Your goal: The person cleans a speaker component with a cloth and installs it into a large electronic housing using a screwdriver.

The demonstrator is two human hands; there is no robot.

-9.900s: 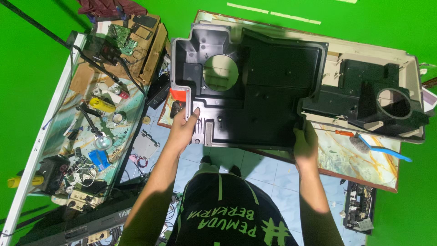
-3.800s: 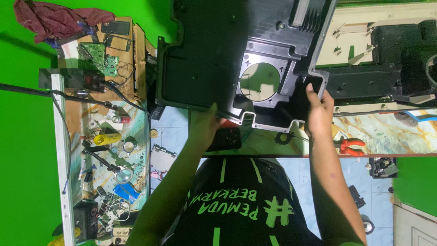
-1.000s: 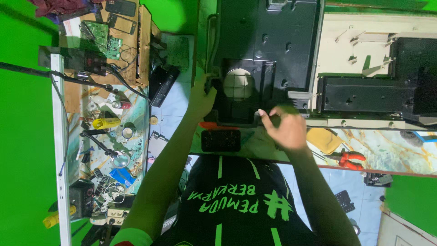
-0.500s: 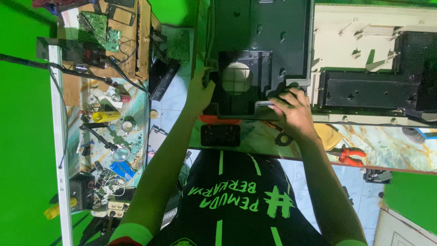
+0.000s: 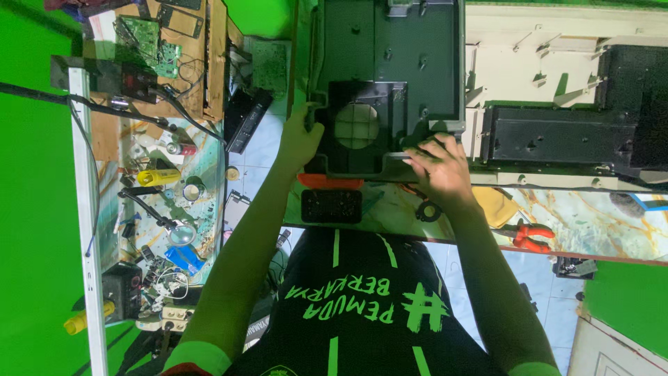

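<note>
I have the large black moulded plastic housing panel (image 5: 390,83) lying on the marbled counter (image 5: 591,216). My left hand (image 5: 300,139) grips its left edge; my right hand (image 5: 440,167) clasps the near rim, fingers (image 5: 424,150) curled. Repositioning step, I judge; next calls for a level, two-handed pull.

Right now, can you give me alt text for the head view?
Both hands grip the near end of a large dark plastic housing with a round grille, left hand at its left edge, right hand at its front rim. Orange-handled pliers lie to the right.

Green walls (image 5: 35,209), pale tiled floor (image 5: 268,143), cluttered side table (image 5: 202,167)
</note>
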